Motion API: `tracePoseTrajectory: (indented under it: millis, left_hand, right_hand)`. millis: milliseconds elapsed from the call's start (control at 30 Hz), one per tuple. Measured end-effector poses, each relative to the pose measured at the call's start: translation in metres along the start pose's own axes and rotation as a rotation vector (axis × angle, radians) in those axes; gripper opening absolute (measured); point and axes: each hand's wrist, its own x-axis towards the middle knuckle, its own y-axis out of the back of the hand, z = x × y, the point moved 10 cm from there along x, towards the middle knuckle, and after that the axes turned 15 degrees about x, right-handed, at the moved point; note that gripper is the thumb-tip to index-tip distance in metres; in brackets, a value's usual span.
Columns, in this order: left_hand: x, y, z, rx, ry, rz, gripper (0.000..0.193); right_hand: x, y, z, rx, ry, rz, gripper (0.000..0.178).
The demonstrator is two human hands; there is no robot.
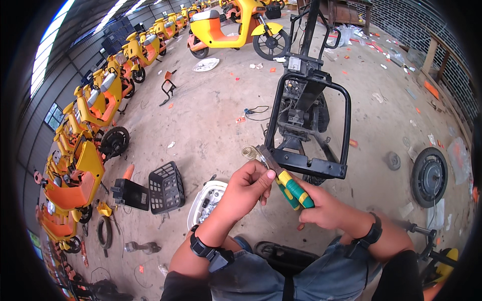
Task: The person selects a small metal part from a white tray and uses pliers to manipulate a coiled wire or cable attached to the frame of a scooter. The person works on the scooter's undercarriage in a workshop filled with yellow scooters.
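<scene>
Both hands meet in front of my lap. My right hand (325,204) is wrapped round pliers (296,191) with green and yellow handles, their metal jaws pointing up and to the left. Pinched in the fingers of my left hand (245,189) is a coiled metal wire (248,152), like a spring, its loop sticking out above the fingertips beside the jaws. Whether the jaws grip the wire I cannot tell. Just beyond stands a stripped black scooter frame (309,164) with a squared tube loop facing me.
A white tub (193,211) of small metal parts sits left of my left wrist, near a black plastic crate (166,186) and a black box (129,193). A wheel (429,176) lies at right. Yellow scooters (100,103) line the left; another scooter (232,31) stands ahead. Litter dots the floor.
</scene>
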Motion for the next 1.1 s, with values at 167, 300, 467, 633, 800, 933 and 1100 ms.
tracePoseTrajectory:
  millis: [167,300,467,633,800,933,1100]
  left_hand:
    - [-0.001,-0.002,0.003,0.021,0.023,-0.016,0.021]
    - [-0.001,-0.003,0.003,0.025,0.016,-0.029,0.019]
    - [-0.005,0.003,0.013,-0.068,-0.107,0.086,0.016]
    - [-0.005,0.011,0.013,-0.078,-0.124,0.093,0.019]
    - [-0.01,0.011,0.011,-0.008,-0.098,0.129,0.019]
    - [-0.012,0.01,0.011,0.069,-0.075,0.081,0.019]
    - [-0.014,0.011,0.004,0.206,0.056,-0.02,0.02]
  right_hand:
    - [-0.003,0.002,0.01,0.158,-0.08,-0.009,0.095]
    - [-0.001,0.007,0.013,0.178,-0.055,-0.031,0.094]
    - [-0.002,0.004,0.001,0.035,-0.044,-0.019,0.093]
    - [-0.003,0.0,-0.003,0.074,-0.073,0.019,0.088]
    - [-0.001,0.003,0.001,-0.036,-0.042,-0.011,0.09]
    - [-0.002,0.0,-0.004,-0.039,-0.018,0.015,0.092]
    - [-0.001,-0.002,-0.004,-0.108,-0.021,-0.017,0.091]
